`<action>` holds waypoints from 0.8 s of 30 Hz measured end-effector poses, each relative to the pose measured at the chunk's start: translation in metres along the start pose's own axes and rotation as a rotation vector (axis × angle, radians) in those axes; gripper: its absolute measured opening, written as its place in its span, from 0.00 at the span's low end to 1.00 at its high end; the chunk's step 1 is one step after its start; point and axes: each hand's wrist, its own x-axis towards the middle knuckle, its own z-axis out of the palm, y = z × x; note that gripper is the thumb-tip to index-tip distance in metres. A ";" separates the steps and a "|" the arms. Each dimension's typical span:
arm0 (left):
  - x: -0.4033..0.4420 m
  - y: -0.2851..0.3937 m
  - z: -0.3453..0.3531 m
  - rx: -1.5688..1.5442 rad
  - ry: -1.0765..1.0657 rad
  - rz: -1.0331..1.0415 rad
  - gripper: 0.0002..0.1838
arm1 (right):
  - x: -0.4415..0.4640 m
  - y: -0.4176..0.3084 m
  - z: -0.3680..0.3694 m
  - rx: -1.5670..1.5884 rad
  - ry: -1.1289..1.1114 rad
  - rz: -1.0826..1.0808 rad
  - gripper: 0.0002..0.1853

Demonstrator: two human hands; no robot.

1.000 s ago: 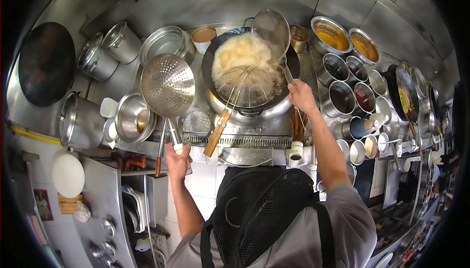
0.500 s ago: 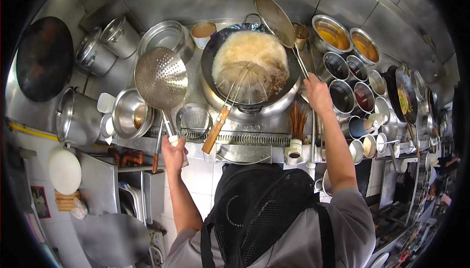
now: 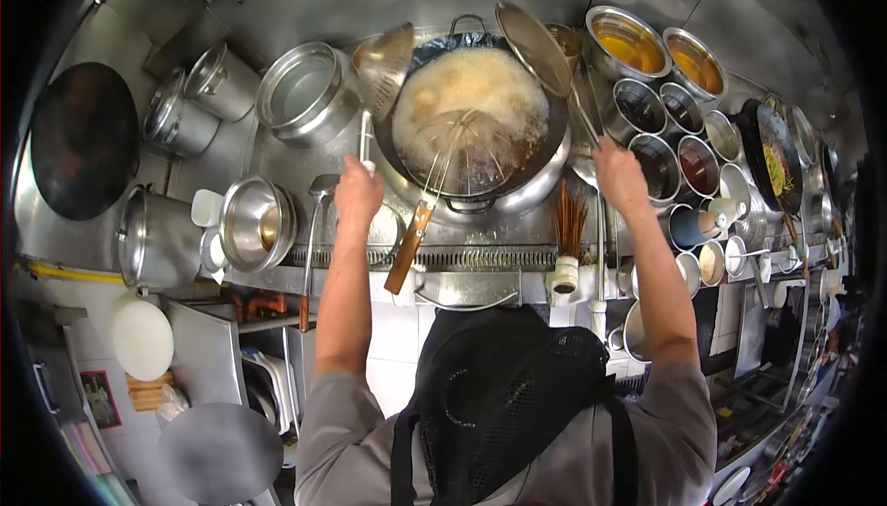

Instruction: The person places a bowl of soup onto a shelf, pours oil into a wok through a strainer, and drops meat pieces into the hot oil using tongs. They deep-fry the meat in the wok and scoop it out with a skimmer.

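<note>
My left hand (image 3: 358, 192) is closed around the white handle of a perforated skimmer (image 3: 390, 60). The skimmer's bowl is tilted on its side at the wok's left rim. In my right hand (image 3: 620, 178) is the long handle of a round strainer (image 3: 534, 48), its head slanting over the wok's far right edge. Between them, the wok (image 3: 552, 150) is full of pale, foaming liquid (image 3: 480, 85). A wire-mesh skimmer (image 3: 462, 150) lies in the near part of the foam, its wooden handle pointing toward me. What lies beneath the foam is hidden.
Left of the wok stand a large metal pot (image 3: 300, 95), stacked bowls (image 3: 254, 219) and a ladle (image 3: 316, 219). Right are bowls of orange liquid (image 3: 630, 42), several sauce pots (image 3: 654, 166) and a pan with food (image 3: 774, 169). A bamboo brush (image 3: 569, 229) stands at the near edge.
My left hand has swung the perforated skimmer forward and right, from over the left pots to the wok's rim, turning it sideways. My right hand and its strainer have shifted slightly right.
</note>
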 end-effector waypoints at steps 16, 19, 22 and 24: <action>0.046 0.117 0.019 -0.150 -0.093 0.135 0.23 | 0.017 -0.022 0.080 1.541 -0.439 0.439 0.09; 0.042 0.101 0.031 -0.105 0.053 0.123 0.23 | 0.008 -0.032 0.062 1.583 -0.428 0.450 0.10; 0.038 0.089 0.041 -0.282 0.011 -0.012 0.22 | 0.008 -0.046 0.043 1.485 -0.436 0.387 0.11; 0.030 0.087 0.037 -0.743 -0.288 -0.187 0.13 | 0.018 -0.057 0.039 1.359 -0.422 0.272 0.12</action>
